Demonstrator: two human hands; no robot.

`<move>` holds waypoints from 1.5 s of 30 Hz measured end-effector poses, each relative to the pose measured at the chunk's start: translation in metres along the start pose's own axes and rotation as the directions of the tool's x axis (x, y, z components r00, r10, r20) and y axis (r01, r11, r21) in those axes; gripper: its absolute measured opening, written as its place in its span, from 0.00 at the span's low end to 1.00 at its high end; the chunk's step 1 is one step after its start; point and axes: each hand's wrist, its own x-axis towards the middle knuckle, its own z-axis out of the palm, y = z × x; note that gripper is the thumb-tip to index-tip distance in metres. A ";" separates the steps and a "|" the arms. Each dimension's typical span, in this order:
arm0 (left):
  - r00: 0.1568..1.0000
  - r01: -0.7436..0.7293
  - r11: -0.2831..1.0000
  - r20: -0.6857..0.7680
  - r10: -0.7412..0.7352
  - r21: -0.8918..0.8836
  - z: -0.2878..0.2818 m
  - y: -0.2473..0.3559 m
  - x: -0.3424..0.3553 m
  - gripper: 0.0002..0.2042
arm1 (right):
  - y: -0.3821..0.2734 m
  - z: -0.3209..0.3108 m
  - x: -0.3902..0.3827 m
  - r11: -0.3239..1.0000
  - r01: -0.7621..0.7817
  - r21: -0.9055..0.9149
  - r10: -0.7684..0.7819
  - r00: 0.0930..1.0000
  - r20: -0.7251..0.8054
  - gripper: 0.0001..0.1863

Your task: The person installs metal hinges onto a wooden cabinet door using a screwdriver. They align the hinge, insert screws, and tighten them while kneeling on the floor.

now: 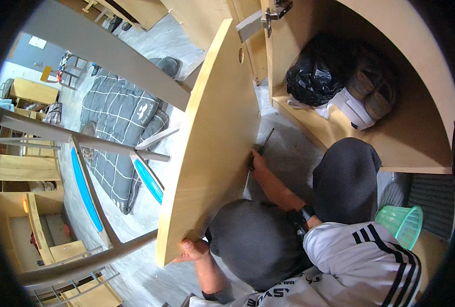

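Observation:
A pale wooden cabinet door (207, 138) stands on edge in front of me, leaning a little, with a round hole near its far end. My left hand (192, 250) is closed on the door's near lower corner, thumb on its face. Beside the door's inner face, my right hand (258, 162) is closed round the dark handle of a screwdriver (270, 137), whose thin shaft points away from me. A metal hinge (274, 13) is fixed on the side panel of the open cabinet (309, 125), apart from the screwdriver.
Inside the cabinet are a black plastic bag (317, 77), a white box (354, 108) and brown shoes (378, 92). A green basket (401, 225) is at my right. Left of the door run a metal ladder (87, 194) with blue treads and a checked dark quilt (117, 112) beyond.

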 end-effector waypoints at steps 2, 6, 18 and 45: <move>0.999 0.002 0.999 0.039 -0.001 -0.043 -0.006 -0.003 -0.003 0.16 | 0.008 -0.001 0.017 0.996 0.047 -0.069 -0.053 0.995 -0.083 0.32; 1.000 0.014 1.000 -0.015 -0.014 -0.027 -0.011 -0.010 -0.007 0.15 | 0.011 -0.004 0.033 0.967 0.104 -0.235 -0.126 0.989 -0.080 0.32; 0.997 0.001 1.000 -0.072 -0.001 -0.009 -0.026 -0.013 -0.016 0.19 | -0.033 0.012 -0.048 0.853 0.165 -0.496 -0.313 0.921 -0.232 0.22; 0.986 -0.015 0.895 -0.141 0.087 0.447 0.011 0.083 0.029 0.11 | -0.208 0.055 -0.239 0.885 0.268 0.380 -0.330 0.938 0.106 0.06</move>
